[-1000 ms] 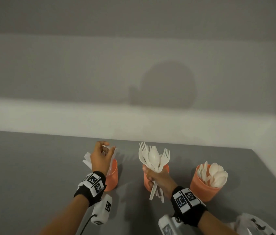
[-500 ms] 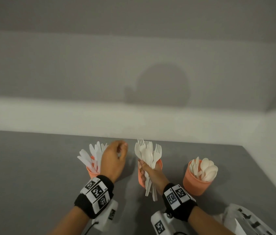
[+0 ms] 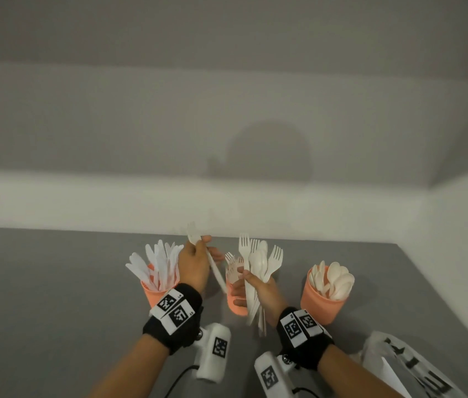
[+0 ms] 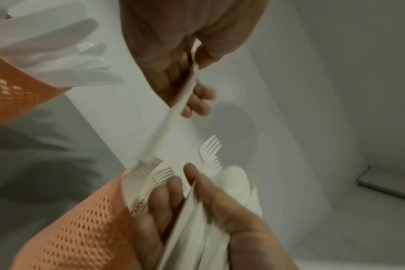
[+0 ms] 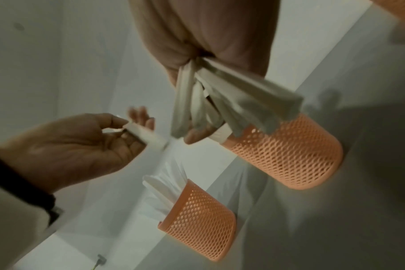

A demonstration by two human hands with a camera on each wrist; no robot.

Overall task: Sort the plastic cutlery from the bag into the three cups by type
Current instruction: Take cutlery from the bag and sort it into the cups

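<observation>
Three orange mesh cups stand in a row on the grey table: the knife cup [image 3: 158,294] at left, the fork cup [image 3: 234,301] in the middle, the spoon cup [image 3: 322,305] at right. My right hand [image 3: 255,291] grips a bunch of forks with a spoon [image 3: 258,259], upright just in front of the fork cup. My left hand [image 3: 194,265] pinches a single white utensil [image 3: 212,267] between the knife and fork cups; it slants, head up, too blurred to tell its type. The left wrist view shows its handle [image 4: 185,91] in my fingers.
The printed plastic bag [image 3: 399,366] lies at the lower right near the table's front. A white wall ledge runs behind the cups. The table's right edge lies beyond the spoon cup. Bare grey tabletop [image 3: 40,297] spreads to the left.
My left hand left the knife cup, moved right to the bunch and now holds one utensil lifted between the two cups. The right hand kept its bunch.
</observation>
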